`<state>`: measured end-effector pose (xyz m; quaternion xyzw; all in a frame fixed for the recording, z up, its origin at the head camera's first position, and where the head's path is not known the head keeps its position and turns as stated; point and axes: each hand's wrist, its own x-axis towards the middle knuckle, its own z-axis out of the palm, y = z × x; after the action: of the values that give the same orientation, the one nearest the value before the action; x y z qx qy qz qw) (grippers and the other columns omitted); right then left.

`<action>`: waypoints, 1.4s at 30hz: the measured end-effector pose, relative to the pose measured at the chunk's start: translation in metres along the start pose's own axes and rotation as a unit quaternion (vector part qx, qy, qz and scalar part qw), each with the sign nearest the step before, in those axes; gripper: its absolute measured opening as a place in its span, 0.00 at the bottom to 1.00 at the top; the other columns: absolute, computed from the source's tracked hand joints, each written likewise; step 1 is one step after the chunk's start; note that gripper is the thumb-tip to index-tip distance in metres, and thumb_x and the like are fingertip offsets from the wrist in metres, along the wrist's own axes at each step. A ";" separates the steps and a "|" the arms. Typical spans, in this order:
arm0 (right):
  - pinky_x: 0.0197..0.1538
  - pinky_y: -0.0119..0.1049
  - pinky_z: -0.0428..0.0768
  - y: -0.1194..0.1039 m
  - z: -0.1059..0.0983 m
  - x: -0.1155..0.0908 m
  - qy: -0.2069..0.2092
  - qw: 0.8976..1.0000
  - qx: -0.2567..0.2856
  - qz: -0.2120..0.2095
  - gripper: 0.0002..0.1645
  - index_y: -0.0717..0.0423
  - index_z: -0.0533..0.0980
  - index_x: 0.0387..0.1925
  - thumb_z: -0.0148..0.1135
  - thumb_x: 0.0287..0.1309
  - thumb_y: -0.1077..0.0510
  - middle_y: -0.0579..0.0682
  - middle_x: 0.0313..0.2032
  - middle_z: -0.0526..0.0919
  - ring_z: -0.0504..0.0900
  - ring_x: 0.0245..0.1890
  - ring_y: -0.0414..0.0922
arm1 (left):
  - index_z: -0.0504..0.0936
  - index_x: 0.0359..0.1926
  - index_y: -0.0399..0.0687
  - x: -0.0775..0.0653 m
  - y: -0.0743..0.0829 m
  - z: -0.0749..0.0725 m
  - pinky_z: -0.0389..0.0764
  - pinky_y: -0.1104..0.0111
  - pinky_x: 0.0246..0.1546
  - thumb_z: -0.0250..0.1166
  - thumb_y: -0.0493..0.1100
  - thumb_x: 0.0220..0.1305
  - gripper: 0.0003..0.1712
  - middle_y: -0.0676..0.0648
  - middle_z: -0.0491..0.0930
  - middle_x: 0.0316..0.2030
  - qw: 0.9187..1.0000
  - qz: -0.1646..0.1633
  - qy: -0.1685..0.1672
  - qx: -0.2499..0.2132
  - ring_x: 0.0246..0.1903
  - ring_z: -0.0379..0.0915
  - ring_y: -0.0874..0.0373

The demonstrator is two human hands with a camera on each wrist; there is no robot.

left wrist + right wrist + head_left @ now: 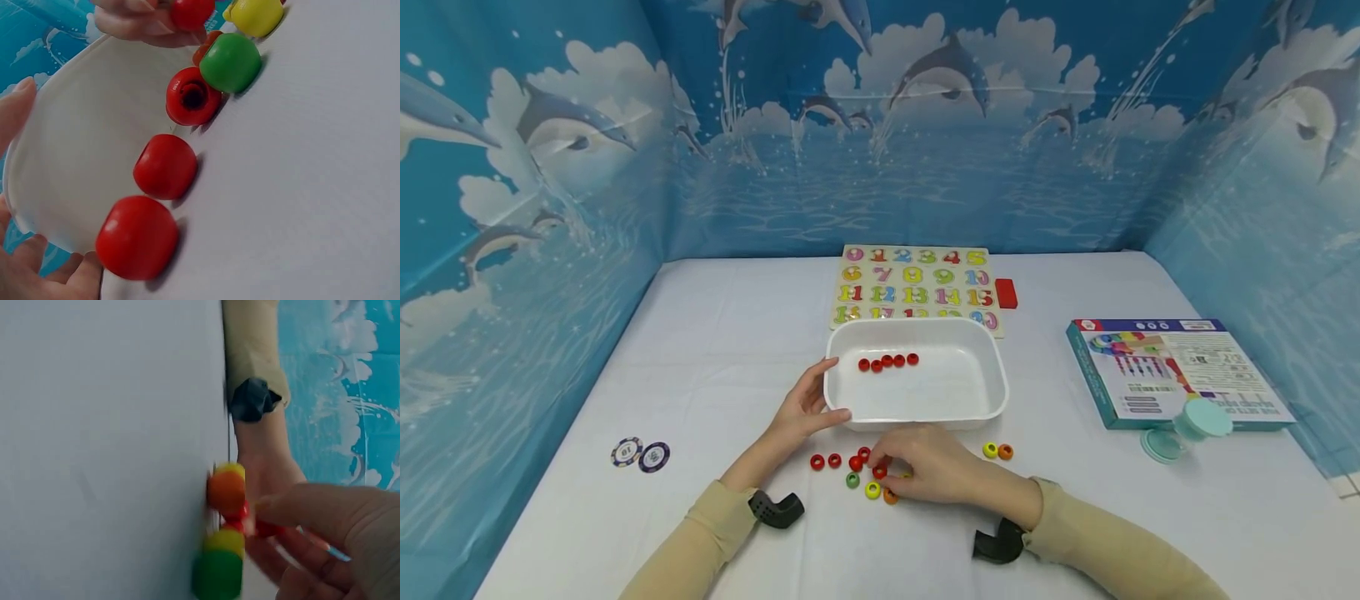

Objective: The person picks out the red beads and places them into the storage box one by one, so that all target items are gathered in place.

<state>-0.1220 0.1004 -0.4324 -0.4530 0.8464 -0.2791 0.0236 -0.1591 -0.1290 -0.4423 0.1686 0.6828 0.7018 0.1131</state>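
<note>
A white plastic tub [917,419] stands mid-table, with a row of several red beads [887,361] inside. My left hand [801,410] holds its near-left corner, thumb at the front rim and fingers along the left side. In front of the tub, my right hand [936,465] pinches a red bead [192,12] between thumb and fingers. Around its fingertips lie loose red beads [834,460], a green bead [853,480], a yellow bead [872,490] and an orange bead [891,497]. The right palm partly hides the beads beneath it.
Right of my right hand lie a yellow bead [990,450] and an orange bead [1005,452]. Behind the tub is a number puzzle board [913,275] beside a red block [1006,293]. A flat box [1180,375] and a mint-green stand [1202,418] sit right, two poker chips [654,457] left.
</note>
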 end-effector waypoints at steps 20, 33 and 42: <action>0.32 0.32 0.79 0.039 -0.104 0.090 -0.011 0.993 0.116 0.023 0.14 0.49 0.75 0.38 0.66 0.47 0.58 0.40 0.34 0.78 0.76 0.35 0.38 | 0.51 0.65 0.39 0.002 0.000 0.001 0.54 0.57 0.62 0.65 0.30 0.50 0.44 0.42 0.47 0.66 1.000 0.003 0.000 -0.003 0.64 0.43 0.45; 0.29 0.33 0.78 0.092 -0.056 0.120 -0.141 0.973 0.142 0.117 0.14 0.50 0.77 0.34 0.70 0.42 0.58 0.42 0.33 0.78 0.76 0.23 0.42 | 0.51 0.65 0.38 0.001 0.000 0.001 0.53 0.57 0.62 0.65 0.29 0.49 0.44 0.42 0.45 0.67 1.000 0.009 0.001 -0.007 0.65 0.42 0.45; 0.32 0.31 0.77 0.098 -0.045 0.122 -0.152 0.977 0.100 0.107 0.13 0.48 0.78 0.33 0.71 0.41 0.58 0.40 0.31 0.79 0.75 0.26 0.41 | 0.51 0.65 0.38 0.000 0.002 0.001 0.52 0.57 0.63 0.65 0.29 0.50 0.44 0.42 0.45 0.67 1.000 0.006 0.001 -0.009 0.65 0.42 0.45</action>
<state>-0.2804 0.0680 -0.4167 -0.3928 0.8440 -0.2859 0.2271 -0.1587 -0.1282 -0.4406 0.1709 0.6756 0.7087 0.1096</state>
